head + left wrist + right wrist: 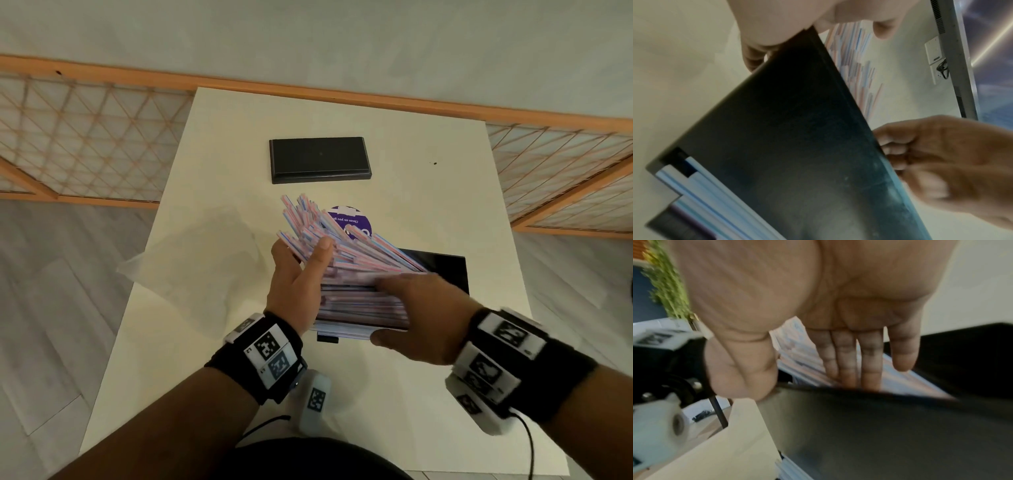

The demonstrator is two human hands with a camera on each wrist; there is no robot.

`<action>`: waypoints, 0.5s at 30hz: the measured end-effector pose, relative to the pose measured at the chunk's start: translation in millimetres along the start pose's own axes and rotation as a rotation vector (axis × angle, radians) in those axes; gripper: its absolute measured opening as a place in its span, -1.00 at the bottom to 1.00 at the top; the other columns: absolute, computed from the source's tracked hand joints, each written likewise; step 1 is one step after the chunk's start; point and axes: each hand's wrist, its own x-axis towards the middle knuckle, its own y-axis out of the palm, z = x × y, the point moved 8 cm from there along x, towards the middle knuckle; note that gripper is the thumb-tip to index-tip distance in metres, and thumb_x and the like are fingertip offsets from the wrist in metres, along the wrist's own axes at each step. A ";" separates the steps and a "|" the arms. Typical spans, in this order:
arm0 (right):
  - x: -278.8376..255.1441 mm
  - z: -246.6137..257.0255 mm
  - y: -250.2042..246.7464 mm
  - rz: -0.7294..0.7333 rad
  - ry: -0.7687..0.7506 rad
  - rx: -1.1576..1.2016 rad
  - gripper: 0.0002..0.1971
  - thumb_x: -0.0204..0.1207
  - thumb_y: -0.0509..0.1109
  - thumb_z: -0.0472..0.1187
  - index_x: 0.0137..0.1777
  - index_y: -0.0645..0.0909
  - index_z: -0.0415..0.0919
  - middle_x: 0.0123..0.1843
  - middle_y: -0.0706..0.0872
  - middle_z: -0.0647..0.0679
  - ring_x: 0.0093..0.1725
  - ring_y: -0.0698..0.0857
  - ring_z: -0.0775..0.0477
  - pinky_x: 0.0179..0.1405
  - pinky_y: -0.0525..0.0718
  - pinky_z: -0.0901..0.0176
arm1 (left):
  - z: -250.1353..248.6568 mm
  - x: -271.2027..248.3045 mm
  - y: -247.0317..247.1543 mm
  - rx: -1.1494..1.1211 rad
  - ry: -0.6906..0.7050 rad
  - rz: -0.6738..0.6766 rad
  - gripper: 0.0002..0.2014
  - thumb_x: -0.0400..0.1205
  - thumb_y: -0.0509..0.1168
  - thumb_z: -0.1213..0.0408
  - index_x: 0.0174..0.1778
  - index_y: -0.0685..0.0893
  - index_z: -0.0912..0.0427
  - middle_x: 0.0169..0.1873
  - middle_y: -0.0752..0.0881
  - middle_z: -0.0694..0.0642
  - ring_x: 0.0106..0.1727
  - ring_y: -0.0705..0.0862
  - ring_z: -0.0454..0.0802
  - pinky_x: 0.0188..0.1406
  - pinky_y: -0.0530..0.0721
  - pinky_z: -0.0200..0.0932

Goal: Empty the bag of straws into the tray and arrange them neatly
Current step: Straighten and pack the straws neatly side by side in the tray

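A heap of pink-and-blue striped straws (352, 253) lies in a black tray (445, 270) near the table's front. At its far left end the straws fan out over the rim. My left hand (301, 246) grips that left end, thumb on top and fingers curled below. My right hand (387, 308) lies flat over the near straws, blurred, its straight fingers (846, 363) touching the straws (797, 345) just inside the tray wall (879, 426). In the left wrist view the tray's dark side (787, 121) fills the frame, with straws (851, 53) beyond it and the right hand (941, 154) at the far edge.
The clear plastic bag (202, 253) lies crumpled and empty on the table, left of the tray. A second black tray (320, 159) sits farther back. A purple round sticker (349, 222) shows behind the straws. A wooden lattice screen (85, 144) stands behind the table.
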 end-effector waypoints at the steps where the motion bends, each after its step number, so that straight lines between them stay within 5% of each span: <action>1: -7.1 -5.6 -7.4 -0.052 0.004 0.035 -0.28 0.12 0.25 0.50 0.20 0.60 0.09 0.09 0.72 0.17 0.10 0.70 0.02 0.13 0.67 0.07 | -0.1 0.2 0.2 0.003 -0.002 0.003 -0.32 0.50 0.32 -0.33 0.38 0.44 0.07 0.23 0.69 -0.21 0.25 0.66 -0.35 0.37 0.56 -0.14; 4: -17.9 -31.9 -23.1 -0.171 0.104 0.092 -0.39 0.20 0.21 0.50 0.00 0.58 0.03 -0.08 0.64 0.11 -0.09 0.65 -0.03 -0.08 0.62 0.10 | -0.4 0.0 1.2 -0.014 0.032 0.011 -0.28 0.45 0.29 -0.39 0.44 0.41 -0.05 0.35 0.63 -0.21 0.41 0.60 -0.30 0.51 0.48 -0.12; 8: 1.8 -32.2 -0.8 -0.084 0.079 0.074 -0.34 0.36 0.24 0.35 0.36 0.48 -0.04 0.24 0.65 -0.05 0.21 0.64 -0.17 0.20 0.60 0.03 | 2.2 -1.6 6.1 -0.045 0.016 0.018 -0.40 0.42 0.28 -0.39 0.33 0.45 -0.21 0.33 0.64 -0.26 0.39 0.61 -0.34 0.59 0.48 -0.05; 10: 10.5 -20.7 13.3 -0.045 0.033 0.042 -0.42 0.30 0.11 0.36 0.15 0.51 -0.01 0.17 0.66 -0.05 0.18 0.65 -0.23 0.16 0.62 -0.02 | 0.4 -1.7 4.6 -0.055 0.028 0.004 -0.46 0.46 0.30 -0.37 0.29 0.49 -0.21 0.32 0.69 -0.16 0.39 0.67 -0.18 0.58 0.52 0.10; 12: 12.2 -16.8 11.7 -0.058 0.023 0.004 -0.43 0.25 0.04 0.42 0.02 0.48 0.02 0.09 0.64 -0.03 0.10 0.63 -0.23 0.09 0.63 -0.05 | -6.0 -3.2 0.1 -0.062 0.070 -0.020 -0.44 0.52 0.31 -0.33 0.31 0.51 -0.07 0.30 0.72 0.00 0.37 0.70 -0.04 0.49 0.58 0.20; 15: 10.2 -19.0 8.9 -0.075 0.036 -0.013 -0.22 0.21 0.00 0.58 0.25 0.45 0.06 0.21 0.60 0.04 0.19 0.60 -0.16 0.19 0.58 -0.03 | -15.5 -8.1 -7.2 -0.097 0.113 -0.067 -0.34 0.53 0.28 -0.30 0.29 0.48 0.21 0.12 0.72 0.08 0.22 0.73 0.06 0.35 0.65 0.25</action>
